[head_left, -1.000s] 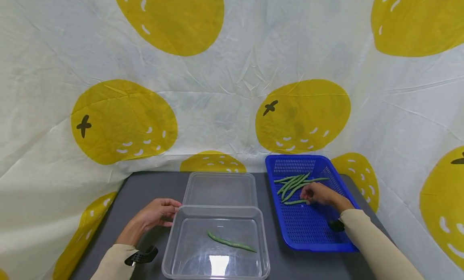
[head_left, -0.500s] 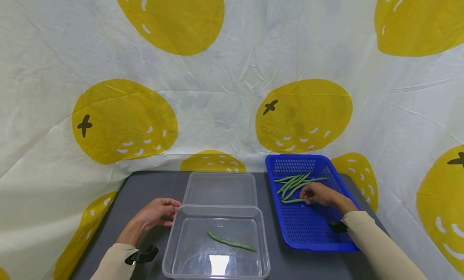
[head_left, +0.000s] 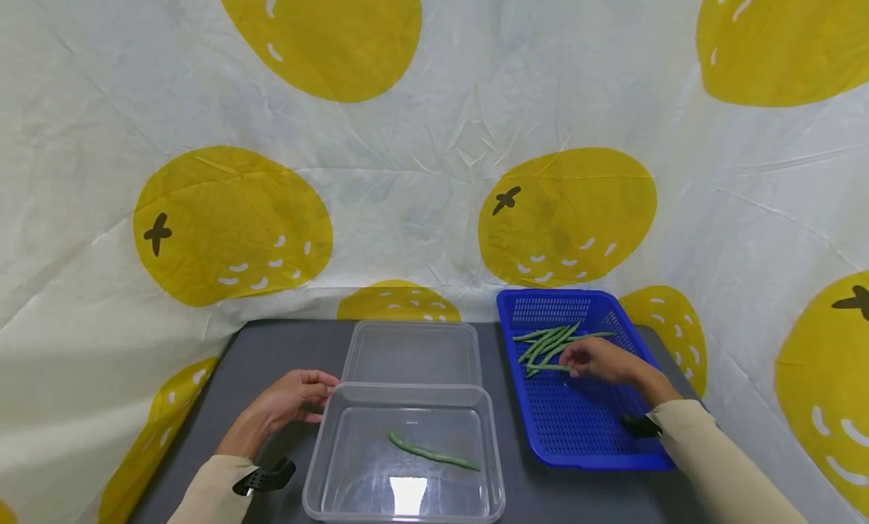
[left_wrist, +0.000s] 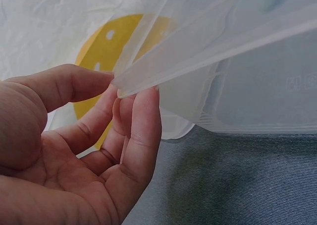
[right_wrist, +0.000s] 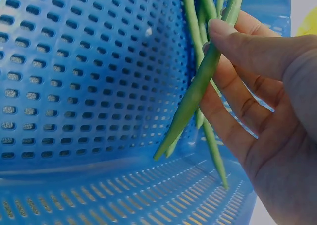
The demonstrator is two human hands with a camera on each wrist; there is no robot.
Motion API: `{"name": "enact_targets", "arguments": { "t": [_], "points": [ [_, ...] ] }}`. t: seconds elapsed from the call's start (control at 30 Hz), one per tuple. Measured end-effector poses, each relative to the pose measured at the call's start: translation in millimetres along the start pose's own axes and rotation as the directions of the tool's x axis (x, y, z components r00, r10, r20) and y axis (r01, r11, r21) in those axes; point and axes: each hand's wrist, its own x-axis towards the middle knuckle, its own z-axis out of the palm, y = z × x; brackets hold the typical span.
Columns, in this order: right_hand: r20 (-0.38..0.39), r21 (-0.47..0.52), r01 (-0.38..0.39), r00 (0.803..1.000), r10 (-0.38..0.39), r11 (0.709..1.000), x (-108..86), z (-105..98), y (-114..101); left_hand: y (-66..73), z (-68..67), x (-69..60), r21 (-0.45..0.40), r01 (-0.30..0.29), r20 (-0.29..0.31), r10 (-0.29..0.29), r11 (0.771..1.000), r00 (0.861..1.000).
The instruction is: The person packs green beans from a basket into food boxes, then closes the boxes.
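Note:
Over the blue basket [head_left: 570, 433], my right hand [head_left: 600, 360] pinches one green bean [right_wrist: 195, 93] between thumb and fingers. Several other green beans [head_left: 543, 344] lie crossed in the basket's far left part, just beyond that hand. My left hand [head_left: 292, 403] holds the rim of a clear plastic container [head_left: 315, 464] at its far left corner. Up close in the left wrist view, thumb and fingertips meet at the container's lip [left_wrist: 148, 76]. A single green bean [head_left: 432, 456] lies slantwise on the container's floor.
A clear lid [head_left: 413, 352] lies flat on the grey table [head_left: 292, 347] directly behind the container. Behind the table hangs a white cloth [head_left: 407, 230] with yellow fruit prints. The basket stands right of the container, a strip of table between them.
The bean in my right hand has risen slightly off the basket floor and swung toward the other beans. My left hand and the container have stayed put.

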Motion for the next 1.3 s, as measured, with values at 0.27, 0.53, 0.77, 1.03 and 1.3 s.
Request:
{"name": "enact_targets", "arguments": {
  "t": [0.27,0.53,0.77,1.03,1.3],
  "points": [
    [-0.03,0.026,0.015,0.999,-0.014,1.0,-4.2,-4,-12,0.2,0.8,-1.1,0.004,-0.001,0.0,0.001,1.0,1.0],
    [-0.078,0.053,0.008,0.997,-0.004,0.999,-9.3,-10,-30,0.3,0.5,-1.3,-0.004,0.003,0.026,-0.003,1.0,1.0],
    [-0.097,0.106,0.02,0.995,-0.01,0.994,-12.0,-14,-41,-0.7,0.9,0.0,-0.019,0.01,0.034,-0.01,1.0,0.999],
    [-0.11,0.149,0.051,0.993,-0.035,0.988,-12.0,-15,-52,-1.2,0.8,0.6,-0.021,0.002,0.036,-0.001,1.0,0.999],
    [-0.15,0.122,0.119,0.984,-0.1,0.985,-8.5,-14,-74,-1.9,-1.1,1.6,-0.021,-0.006,0.043,0.007,1.0,0.999]
  ]
}}
